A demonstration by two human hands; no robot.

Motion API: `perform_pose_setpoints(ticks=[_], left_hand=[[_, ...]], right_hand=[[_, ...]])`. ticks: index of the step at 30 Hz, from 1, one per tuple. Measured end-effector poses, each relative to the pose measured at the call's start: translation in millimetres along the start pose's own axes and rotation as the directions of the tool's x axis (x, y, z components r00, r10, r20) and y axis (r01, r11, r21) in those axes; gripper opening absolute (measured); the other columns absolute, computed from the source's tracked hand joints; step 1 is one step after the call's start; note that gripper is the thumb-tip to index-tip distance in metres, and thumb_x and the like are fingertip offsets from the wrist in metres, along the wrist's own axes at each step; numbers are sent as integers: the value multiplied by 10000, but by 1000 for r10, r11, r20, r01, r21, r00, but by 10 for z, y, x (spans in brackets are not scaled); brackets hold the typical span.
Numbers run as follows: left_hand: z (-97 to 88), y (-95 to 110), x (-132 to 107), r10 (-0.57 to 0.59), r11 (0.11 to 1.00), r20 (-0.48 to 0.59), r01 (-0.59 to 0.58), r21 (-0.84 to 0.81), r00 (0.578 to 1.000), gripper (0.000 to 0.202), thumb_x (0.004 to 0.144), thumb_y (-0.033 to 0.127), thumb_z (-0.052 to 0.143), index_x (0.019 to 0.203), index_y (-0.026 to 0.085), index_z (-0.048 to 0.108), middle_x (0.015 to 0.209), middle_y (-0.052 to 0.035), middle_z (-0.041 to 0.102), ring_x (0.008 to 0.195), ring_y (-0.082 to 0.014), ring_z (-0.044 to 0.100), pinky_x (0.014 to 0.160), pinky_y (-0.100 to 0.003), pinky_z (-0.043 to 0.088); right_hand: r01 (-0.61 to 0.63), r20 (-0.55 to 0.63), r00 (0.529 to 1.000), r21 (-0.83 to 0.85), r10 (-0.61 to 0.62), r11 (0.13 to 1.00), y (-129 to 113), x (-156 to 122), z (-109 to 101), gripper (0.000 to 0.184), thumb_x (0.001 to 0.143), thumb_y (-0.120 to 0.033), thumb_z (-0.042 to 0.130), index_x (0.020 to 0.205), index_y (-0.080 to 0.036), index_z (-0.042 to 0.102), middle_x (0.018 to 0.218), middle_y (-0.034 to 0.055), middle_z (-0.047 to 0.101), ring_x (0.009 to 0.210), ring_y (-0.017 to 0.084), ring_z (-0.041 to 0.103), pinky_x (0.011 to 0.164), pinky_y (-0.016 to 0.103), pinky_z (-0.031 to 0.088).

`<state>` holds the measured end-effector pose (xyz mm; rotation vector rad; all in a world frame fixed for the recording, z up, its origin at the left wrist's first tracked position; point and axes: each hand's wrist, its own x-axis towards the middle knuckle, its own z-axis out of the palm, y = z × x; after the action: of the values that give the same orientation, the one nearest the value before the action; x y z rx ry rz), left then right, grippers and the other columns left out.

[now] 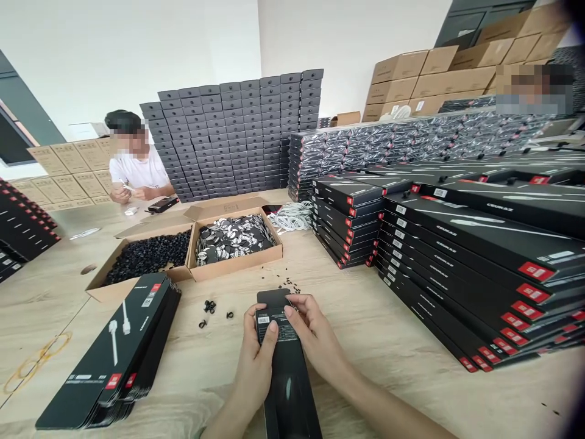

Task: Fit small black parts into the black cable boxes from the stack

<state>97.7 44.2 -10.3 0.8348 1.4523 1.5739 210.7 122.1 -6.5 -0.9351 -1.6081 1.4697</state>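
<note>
My left hand [256, 360] and my right hand [313, 332] both grip a long black retail box [289, 390] that lies along the tabletop, its upper end with a printed label between my fingers. Just left of my hands lie several small black plastic pieces [209, 306] on the wooden table [365, 329]. Tiny black bits [287, 284] are scattered above my right hand. A stack of black cable boxes [109, 353] with white cable pictures lies to my left.
Open cardboard trays hold black pieces [148, 256] and printed bags [233, 239]. White cables [290, 216] lie behind them. Tall stacks of black boxes [457, 262] fill the right. A seated co-worker [137, 164] handles something beyond grey box stacks [228, 134]. Rubber bands [36, 363] lie left.
</note>
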Motion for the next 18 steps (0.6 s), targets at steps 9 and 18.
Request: perform_pose_setpoints(ticks=[9, 18], left_hand=[[1, -88, 49, 19, 990, -106, -3, 143, 994, 355, 849, 564, 511, 956, 225, 505, 914, -27, 566, 878, -197, 525, 805, -303, 417], [-34, -107, 81, -24, 986, -109, 41, 159, 994, 394, 821, 605, 524, 855, 212, 510, 754, -2, 540, 756, -193, 497, 714, -293, 384]], right_hand=[[16, 61, 998, -135, -8, 991, 18, 46, -26, 291, 887, -490, 528, 823, -213, 592, 776, -3, 576, 761, 173, 510, 703, 278, 403], [14, 60, 998, -132, -6, 991, 33, 28, 3, 363, 876, -538, 516, 718, -212, 537, 670, -28, 489, 661, 155, 444, 628, 264, 367]])
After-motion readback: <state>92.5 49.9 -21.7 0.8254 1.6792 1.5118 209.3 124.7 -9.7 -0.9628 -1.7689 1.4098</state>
